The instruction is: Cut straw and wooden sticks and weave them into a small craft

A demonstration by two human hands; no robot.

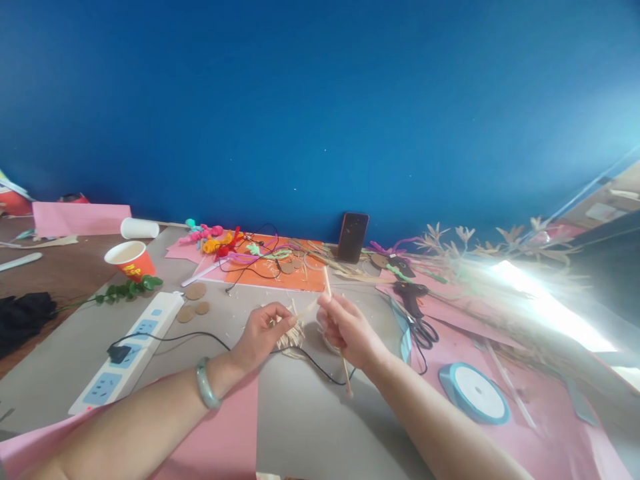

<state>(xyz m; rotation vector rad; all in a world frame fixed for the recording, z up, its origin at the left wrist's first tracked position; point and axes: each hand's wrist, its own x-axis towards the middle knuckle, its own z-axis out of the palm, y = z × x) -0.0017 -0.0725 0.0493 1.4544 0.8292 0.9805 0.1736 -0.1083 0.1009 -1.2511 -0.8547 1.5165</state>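
Observation:
My right hand point(345, 328) is closed around a thin wooden stick point(346, 375) that runs from above the fist down past the wrist. My left hand point(263, 333), with a pale green bangle point(206, 384) on the wrist, pinches a pale straw strand point(306, 309) that reaches across to the stick. Just below the two hands a small bundle of straw pieces point(291, 338) lies on the grey table point(305, 420).
A white power strip point(131, 350) with a black plug and cable lies at left, near an orange paper cup point(130, 259) and a green sprig. An orange sheet point(273, 270) with pipe cleaners, a phone point(353, 237), scissors point(423, 330), a blue ribbon reel point(475, 392) and dried stalks sit behind and right.

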